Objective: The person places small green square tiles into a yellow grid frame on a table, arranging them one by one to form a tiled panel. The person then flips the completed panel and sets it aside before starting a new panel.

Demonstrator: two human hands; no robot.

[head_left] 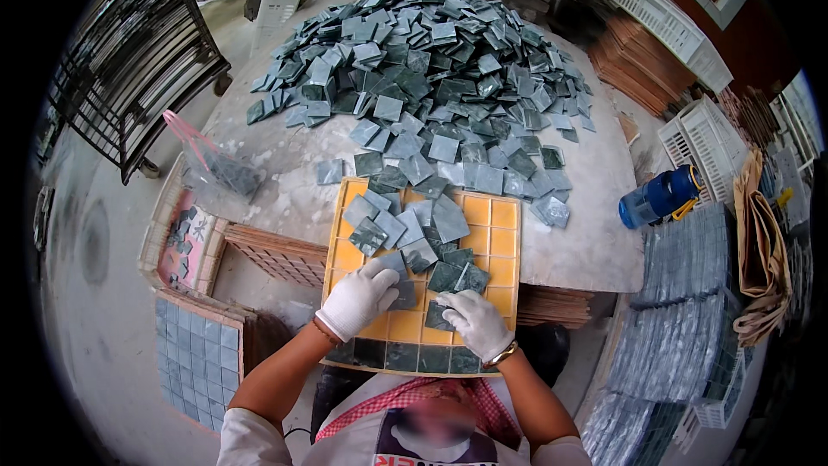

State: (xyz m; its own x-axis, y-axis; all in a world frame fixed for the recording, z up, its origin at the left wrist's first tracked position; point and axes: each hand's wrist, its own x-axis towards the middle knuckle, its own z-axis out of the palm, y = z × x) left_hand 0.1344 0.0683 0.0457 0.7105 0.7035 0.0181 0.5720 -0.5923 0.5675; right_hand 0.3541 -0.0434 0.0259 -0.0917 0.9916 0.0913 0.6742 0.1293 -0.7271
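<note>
A yellow grid tray [493, 242] with square compartments lies before me. Dark green stone tiles [401, 354] fill its nearest row, and loose tiles [411, 229] are heaped over its middle and far part. My left hand [360, 300], in a white glove, has its fingers closed at the edge of a grey tile [403, 295] on the tray's left side. My right hand [476, 321], also gloved, has its fingers bent over a dark tile [438, 315] just above the filled row. The undersides of both hands are hidden.
A large heap of square tiles [431, 69] covers the far table [595, 250]. A pink-handled plastic bag [226, 174] sits to the left. On the right stand a blue bottle [660, 197], wrapped tile stacks [664, 345] and white crates [703, 142]. A metal rack [129, 69] stands far left.
</note>
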